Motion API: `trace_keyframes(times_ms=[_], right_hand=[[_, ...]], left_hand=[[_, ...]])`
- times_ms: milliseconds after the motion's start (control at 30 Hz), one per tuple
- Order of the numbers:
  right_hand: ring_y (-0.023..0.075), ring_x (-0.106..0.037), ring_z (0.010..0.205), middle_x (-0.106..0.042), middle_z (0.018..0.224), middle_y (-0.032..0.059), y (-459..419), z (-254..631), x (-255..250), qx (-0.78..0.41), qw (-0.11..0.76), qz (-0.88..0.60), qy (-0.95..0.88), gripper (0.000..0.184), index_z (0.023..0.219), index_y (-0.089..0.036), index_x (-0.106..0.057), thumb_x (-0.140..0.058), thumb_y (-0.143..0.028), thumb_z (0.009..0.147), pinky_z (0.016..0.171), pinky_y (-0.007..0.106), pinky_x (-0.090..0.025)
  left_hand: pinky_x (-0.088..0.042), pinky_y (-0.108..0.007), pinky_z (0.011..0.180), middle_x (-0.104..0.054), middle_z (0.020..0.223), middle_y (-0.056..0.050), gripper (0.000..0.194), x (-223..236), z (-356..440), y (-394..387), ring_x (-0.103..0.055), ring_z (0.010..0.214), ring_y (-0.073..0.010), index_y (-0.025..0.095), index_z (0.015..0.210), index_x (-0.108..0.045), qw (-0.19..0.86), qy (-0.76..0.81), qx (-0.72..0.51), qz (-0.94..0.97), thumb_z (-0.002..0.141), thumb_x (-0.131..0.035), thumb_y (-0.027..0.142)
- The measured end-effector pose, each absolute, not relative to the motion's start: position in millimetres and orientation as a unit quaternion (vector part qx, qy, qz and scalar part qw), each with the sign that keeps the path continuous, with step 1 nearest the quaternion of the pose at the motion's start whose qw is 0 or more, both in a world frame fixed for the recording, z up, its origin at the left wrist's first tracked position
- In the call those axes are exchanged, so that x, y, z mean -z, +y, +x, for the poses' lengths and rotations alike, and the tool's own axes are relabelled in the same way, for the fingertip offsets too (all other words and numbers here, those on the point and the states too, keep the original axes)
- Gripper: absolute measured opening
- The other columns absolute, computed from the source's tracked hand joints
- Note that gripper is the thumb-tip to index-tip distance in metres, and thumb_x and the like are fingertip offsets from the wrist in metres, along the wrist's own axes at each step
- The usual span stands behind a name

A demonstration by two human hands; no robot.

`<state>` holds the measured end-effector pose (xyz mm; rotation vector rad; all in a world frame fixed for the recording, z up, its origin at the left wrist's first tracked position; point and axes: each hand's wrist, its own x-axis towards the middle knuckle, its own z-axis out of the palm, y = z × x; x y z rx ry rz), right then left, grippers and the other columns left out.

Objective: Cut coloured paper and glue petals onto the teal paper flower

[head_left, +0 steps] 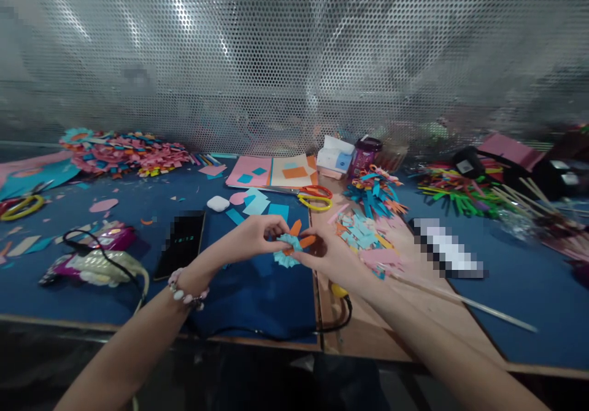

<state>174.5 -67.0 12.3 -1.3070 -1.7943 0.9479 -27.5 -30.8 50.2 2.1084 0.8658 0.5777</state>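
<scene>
One blue paper flower (287,260), near side of scissors (304,192), pinched by left hand (260,236) and right hand (335,259); orange strips (308,240) slant up-right, long axes roughly scissors-ward.

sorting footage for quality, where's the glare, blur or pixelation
Head view: glare streaks the perforated metal panel, upper left; head view: coarse blocks on the phone at right and part of the dark phone; head view: outer edges look softer than the paper flower.

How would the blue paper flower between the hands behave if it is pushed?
The paper flower is probably light, being small and seemingly paper. Its thin, fringed edge may bend or crease easily; the narrow orange strips probably flex too.
</scene>
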Motion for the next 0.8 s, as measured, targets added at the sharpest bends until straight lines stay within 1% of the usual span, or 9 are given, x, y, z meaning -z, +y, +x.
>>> trace_keyframes(times_ms=[100,200,333,467,667,800], right_hand=[[0.0139,-0.060,0.070,-0.065,0.080,0.0018,-66.4,171.5,-6.5,-0.367,0.373,-0.500,-0.690,0.030,0.089,-0.018,-0.058,-0.064,-0.042,0.071,0.062,0.025,-0.046],[0.0132,-0.059,0.066,-0.065,0.076,0.0015,-66.9,171.5,-10.5,-0.381,0.369,-0.494,-0.689,0.022,0.083,-0.018,-0.060,-0.062,-0.037,0.073,0.059,0.024,-0.045],[0.0129,-0.056,0.063,-0.064,0.072,0.0019,-69.5,173.0,-20.0,-0.384,0.344,-0.495,-0.700,0.021,0.081,-0.016,-0.063,-0.060,-0.035,0.074,0.056,0.023,-0.042],[0.0119,-0.052,0.058,-0.062,0.068,0.0009,-70.3,174.8,-19.6,-0.372,0.320,-0.506,-0.709,0.024,0.080,-0.016,-0.065,-0.058,-0.039,0.075,0.051,0.023,-0.037],[0.0107,-0.049,0.060,-0.060,0.068,-0.0003,-69.0,178.6,-15.9,-0.358,0.299,-0.495,-0.733,0.025,0.080,-0.015,-0.065,-0.057,-0.039,0.075,0.053,0.022,-0.036],[0.0083,-0.041,0.054,-0.052,0.060,-0.0027,-69.1,178.2,-19.8,-0.337,0.285,-0.487,-0.754,0.023,0.070,-0.015,-0.062,-0.056,-0.036,0.076,0.050,0.021,-0.031]], left_hand=[[-0.040,-0.024,0.059,-0.055,0.071,0.001,0.022,-48.3,-25.7,-31.9,-0.050,0.065,-0.0116,0.016,0.088,-0.056,0.378,0.340,-0.224,0.832,0.076,-0.060,0.035],[-0.039,-0.023,0.060,-0.054,0.072,0.001,0.022,-47.8,-25.4,-33.1,-0.049,0.065,-0.0113,0.016,0.088,-0.057,0.368,0.337,-0.223,0.838,0.076,-0.060,0.034],[-0.040,-0.024,0.062,-0.057,0.075,0.000,0.023,-48.2,-26.5,-33.6,-0.051,0.068,-0.0118,0.016,0.089,-0.057,0.377,0.329,-0.219,0.838,0.078,-0.059,0.036],[-0.039,-0.023,0.061,-0.059,0.075,0.000,0.022,-49.6,-26.5,-33.4,-0.051,0.067,-0.0113,0.016,0.088,-0.057,0.384,0.328,-0.208,0.838,0.078,-0.059,0.036],[-0.037,-0.022,0.059,-0.060,0.076,-0.001,0.020,-51.0,-25.7,-32.6,-0.050,0.065,-0.0106,0.015,0.088,-0.059,0.392,0.320,-0.182,0.843,0.079,-0.058,0.034],[-0.037,-0.021,0.059,-0.057,0.074,0.000,0.020,-50.0,-26.5,-32.1,-0.048,0.065,-0.0103,0.015,0.087,-0.060,0.380,0.321,-0.179,0.849,0.078,-0.058,0.034]])
